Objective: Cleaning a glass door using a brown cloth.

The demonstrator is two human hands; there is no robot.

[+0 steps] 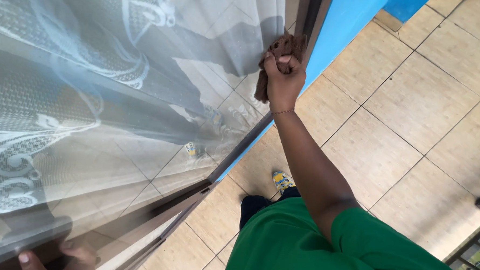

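Observation:
My right hand grips a brown cloth and presses it against the glass pane near the pane's dark frame. The cloth hangs down a little to the left of my fingers. My left hand rests at the bottom left on the dark edge of the window frame, fingers curled over it. A white patterned curtain shows behind the glass, and the glass reflects my arm and the floor.
A blue wall runs beside the frame. Beige floor tiles lie below, with my yellow-patterned shoe on them. A dark metal railing sits at the bottom right. I wear a green shirt.

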